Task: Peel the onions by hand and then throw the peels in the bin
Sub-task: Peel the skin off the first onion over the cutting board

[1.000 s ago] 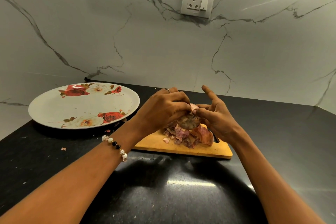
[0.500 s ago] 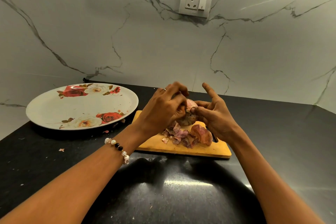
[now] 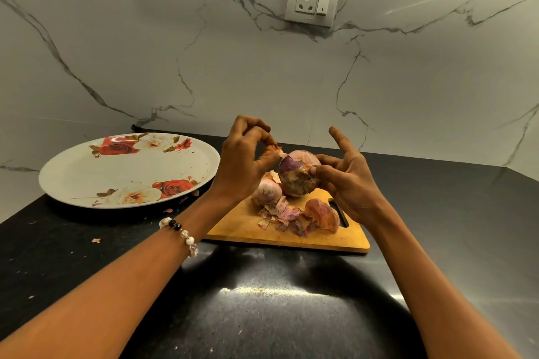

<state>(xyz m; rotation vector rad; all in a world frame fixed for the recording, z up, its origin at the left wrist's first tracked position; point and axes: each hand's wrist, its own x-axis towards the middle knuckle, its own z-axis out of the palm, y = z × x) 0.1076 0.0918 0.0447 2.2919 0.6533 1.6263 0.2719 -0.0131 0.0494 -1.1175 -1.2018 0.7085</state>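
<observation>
My right hand (image 3: 347, 181) grips a partly peeled purple onion (image 3: 296, 173) above the wooden cutting board (image 3: 242, 230), index finger pointing up. My left hand (image 3: 245, 163) pinches a strip of skin (image 3: 277, 151) at the onion's top left. A second onion (image 3: 267, 192) lies on the board under my left hand. A pile of loose peels (image 3: 294, 218) lies on the board in front, with a large curled brown peel (image 3: 322, 214) at its right.
A large white plate with rose prints (image 3: 128, 170) sits on the black counter (image 3: 262, 300) to the left of the board. Small peel scraps (image 3: 95, 240) dot the counter near it. A marble wall with a socket (image 3: 313, 0) rises behind.
Both hands have lifted the onion higher off the board. My left hand has pulled up and left, tearing a strip of skin away and exposing more of the onion.
</observation>
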